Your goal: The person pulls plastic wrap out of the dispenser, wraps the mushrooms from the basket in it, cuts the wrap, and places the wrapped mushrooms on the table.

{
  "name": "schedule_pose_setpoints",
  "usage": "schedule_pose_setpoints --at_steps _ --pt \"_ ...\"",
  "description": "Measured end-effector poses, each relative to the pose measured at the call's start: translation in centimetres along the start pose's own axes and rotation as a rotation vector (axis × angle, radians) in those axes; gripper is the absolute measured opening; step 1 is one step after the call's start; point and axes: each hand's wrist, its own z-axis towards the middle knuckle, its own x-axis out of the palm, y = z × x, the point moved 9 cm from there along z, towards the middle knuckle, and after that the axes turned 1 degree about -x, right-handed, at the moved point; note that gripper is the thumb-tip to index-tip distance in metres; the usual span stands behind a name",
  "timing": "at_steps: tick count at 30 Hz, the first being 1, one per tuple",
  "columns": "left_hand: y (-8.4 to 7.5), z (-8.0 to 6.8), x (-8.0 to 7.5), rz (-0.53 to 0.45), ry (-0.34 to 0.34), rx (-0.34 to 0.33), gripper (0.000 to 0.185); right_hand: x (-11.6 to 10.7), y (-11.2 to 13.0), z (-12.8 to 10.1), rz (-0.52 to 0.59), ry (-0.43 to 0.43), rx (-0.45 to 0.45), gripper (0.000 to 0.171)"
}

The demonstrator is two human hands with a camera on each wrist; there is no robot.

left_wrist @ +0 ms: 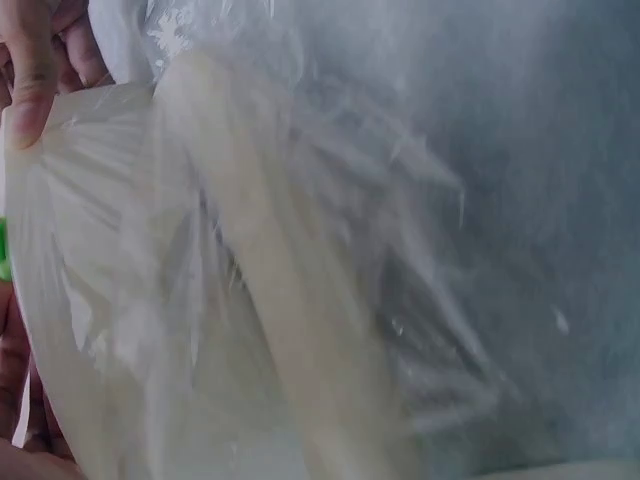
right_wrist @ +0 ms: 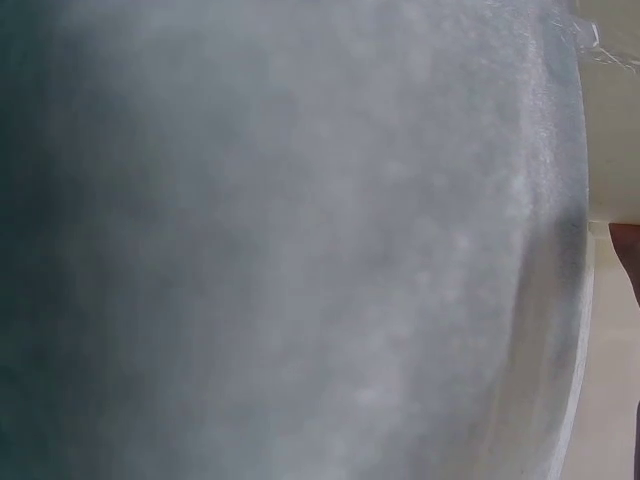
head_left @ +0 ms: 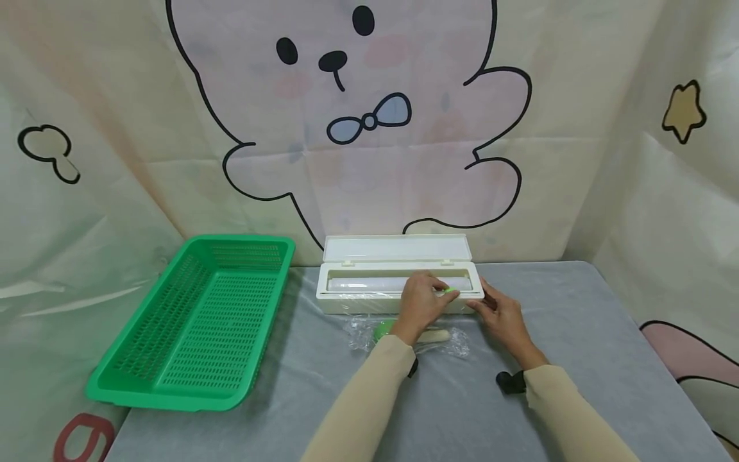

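A white cling film dispenser point(head_left: 398, 305) stands on the table with its lid point(head_left: 398, 248) raised and a roll of film point(head_left: 369, 284) inside. My left hand point(head_left: 424, 301) reaches over its front edge, thumb and finger pinching the small green cutter slider point(head_left: 449, 290) near the right end. My right hand point(head_left: 505, 321) grips the dispenser's right end; its thumb point(left_wrist: 32, 110) presses the corner in the left wrist view. Clear film point(left_wrist: 130, 250) drapes down the front. Under film before the box lies an object with a green part point(head_left: 382, 329) and a pale handle point(head_left: 433, 335), partly hidden by my left wrist.
At the left stands a green plastic basket point(head_left: 267, 333) with slotted walls. The grey cloth-covered table point(head_left: 577, 333) extends to the right, and a printed curtain point(head_left: 548, 192) hangs close behind the dispenser.
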Motion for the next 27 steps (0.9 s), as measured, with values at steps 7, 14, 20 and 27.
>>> schedule_pose_setpoints --at_steps 7,14,20,27 --pt "0.2 0.0 -0.2 0.008 -0.084 -0.047 0.013 0.1 -0.2 0.1 0.024 -0.007 0.004 0.062" --pt "0.7 -0.5 -0.5 0.010 -0.095 -0.059 0.012 0.0 -0.4 0.2 0.010 -0.014 0.012 0.063" --pt "0.7 -1.2 -1.2 0.011 -0.164 -0.045 0.014 0.1 -0.3 0.1 0.020 -0.006 0.005 0.062" --pt "1.0 -2.2 -1.9 0.004 -0.286 -0.076 0.019 0.0 -0.3 0.1 -0.009 -0.011 0.008 0.062"
